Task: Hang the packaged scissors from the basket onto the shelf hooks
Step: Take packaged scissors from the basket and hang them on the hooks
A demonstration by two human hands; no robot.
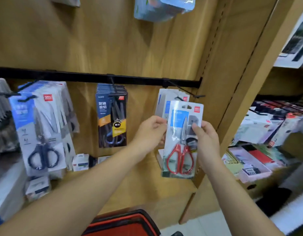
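Packaged scissors (181, 140), a glossy flat card with red looped handles, sit pinched between the left hand's (149, 133) curled fingers and the right hand's (206, 142) thumb.

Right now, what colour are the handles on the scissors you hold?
Red handles on the packaged scissors, clearest in the head view.

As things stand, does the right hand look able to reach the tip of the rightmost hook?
Probably yes: the hook tip juts out bare just above the red-handled scissors pack, nothing between, though the right hand grips that pack.
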